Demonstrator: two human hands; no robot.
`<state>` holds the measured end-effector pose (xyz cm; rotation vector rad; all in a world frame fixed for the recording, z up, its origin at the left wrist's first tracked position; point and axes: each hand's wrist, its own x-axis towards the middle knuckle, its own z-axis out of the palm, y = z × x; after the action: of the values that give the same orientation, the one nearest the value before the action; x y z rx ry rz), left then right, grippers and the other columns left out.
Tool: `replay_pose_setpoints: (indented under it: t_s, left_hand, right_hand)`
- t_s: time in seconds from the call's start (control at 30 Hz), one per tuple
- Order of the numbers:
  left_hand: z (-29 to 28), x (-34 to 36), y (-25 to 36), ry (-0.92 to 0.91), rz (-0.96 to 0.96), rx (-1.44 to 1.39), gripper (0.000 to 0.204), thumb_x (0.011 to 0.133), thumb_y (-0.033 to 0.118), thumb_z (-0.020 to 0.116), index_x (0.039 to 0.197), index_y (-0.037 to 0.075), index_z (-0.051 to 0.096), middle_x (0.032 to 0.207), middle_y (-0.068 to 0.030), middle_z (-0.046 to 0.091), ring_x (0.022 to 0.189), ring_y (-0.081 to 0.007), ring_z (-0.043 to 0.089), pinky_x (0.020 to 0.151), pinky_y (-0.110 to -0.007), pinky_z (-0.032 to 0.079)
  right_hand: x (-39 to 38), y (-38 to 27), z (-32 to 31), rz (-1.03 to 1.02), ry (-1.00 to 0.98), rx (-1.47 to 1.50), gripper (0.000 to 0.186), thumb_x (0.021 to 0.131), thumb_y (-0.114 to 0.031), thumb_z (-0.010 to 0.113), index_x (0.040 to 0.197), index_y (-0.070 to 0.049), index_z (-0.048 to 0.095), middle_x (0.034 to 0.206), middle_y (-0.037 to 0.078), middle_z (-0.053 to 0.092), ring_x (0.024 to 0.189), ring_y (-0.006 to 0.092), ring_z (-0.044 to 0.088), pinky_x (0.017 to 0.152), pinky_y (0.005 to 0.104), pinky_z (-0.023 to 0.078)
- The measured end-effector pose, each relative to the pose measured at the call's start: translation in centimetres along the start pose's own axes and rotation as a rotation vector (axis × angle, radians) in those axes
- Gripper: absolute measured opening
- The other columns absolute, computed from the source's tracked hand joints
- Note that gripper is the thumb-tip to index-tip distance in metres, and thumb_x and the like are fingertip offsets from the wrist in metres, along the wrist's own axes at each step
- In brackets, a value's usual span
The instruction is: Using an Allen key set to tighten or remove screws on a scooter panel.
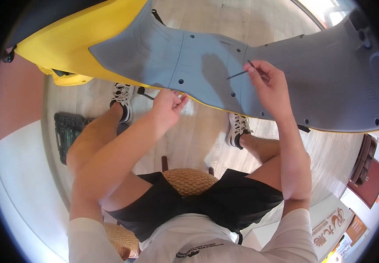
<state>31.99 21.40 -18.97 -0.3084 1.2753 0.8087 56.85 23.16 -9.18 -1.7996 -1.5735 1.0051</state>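
Note:
In front of me stretches a grey-blue footboard panel (198, 61), joined to yellow bodywork (80, 35) that looks like part of a scooter. Several dark round holes dot the panel. Over its right half my right hand (266, 85) pinches a thin dark hex key (237, 75); its long arm points left, with the tip just above or on the surface, I cannot tell which. At the panel's near yellow edge my left hand (170, 103) is closed, fingertips together by the rim. Anything inside those fingers is hidden or too small to make out.
Below the panel, left of my left hand, juts a black pedal-like part (141, 90). A dark tool case (67, 136) lies on the wooden floor (198, 144) at left. I sit on a woven stool (189, 181), feet under the panel's edge. Printed boards (329, 228) stand lower right.

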Motion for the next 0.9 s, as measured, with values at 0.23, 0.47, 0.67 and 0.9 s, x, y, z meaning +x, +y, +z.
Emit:
replay_pose_setpoints:
  t_s: [0.23,0.47,0.67,0.9]
  left_hand:
    - [0.2,0.2,-0.4,0.024,0.057,0.076,0.036,0.074,-0.016,0.046,0.106,0.001,0.051,0.112,-0.0097,0.052,0.108,-0.0298,0.057,0.1,-0.039,0.055]
    - [4.4,-6.0,-1.1,-0.069,0.067,0.361,0.04,0.086,0.0,0.051,0.126,0.001,0.055,0.125,-0.0136,0.055,0.112,-0.0273,0.059,0.098,-0.039,0.053]
    - [8.4,-7.7,-0.5,-0.453,0.55,1.129,0.038,0.096,0.023,0.058,0.121,-0.005,0.061,0.107,-0.0144,0.068,0.097,-0.0245,0.066,0.086,-0.037,0.053]
    - [7.8,-4.2,-6.1,-0.603,0.955,2.245,0.036,0.093,0.031,0.062,0.1,-0.005,0.065,0.086,-0.022,0.069,0.084,-0.0344,0.07,0.075,-0.045,0.055]
  right_hand:
    - [-3.7,2.1,-1.1,0.007,-0.029,-0.065,0.015,0.094,-0.011,0.063,0.101,0.001,0.071,0.081,0.014,0.071,0.07,0.0206,0.067,0.069,0.0305,0.052]
    - [-3.5,3.6,-1.8,-0.008,-0.037,-0.338,0.016,0.087,-0.01,0.067,0.099,-0.001,0.072,0.081,0.015,0.072,0.076,0.031,0.071,0.073,0.0385,0.055]
    - [-2.2,7.5,0.6,0.158,-0.203,-0.209,0.013,0.087,-0.006,0.065,0.096,0.003,0.068,0.081,0.017,0.072,0.074,0.0294,0.071,0.07,0.038,0.057]
    - [-2.2,9.2,3.3,0.737,-0.081,0.642,0.012,0.093,-0.001,0.062,0.1,0.008,0.058,0.086,0.015,0.069,0.073,0.0175,0.069,0.067,0.0266,0.06]
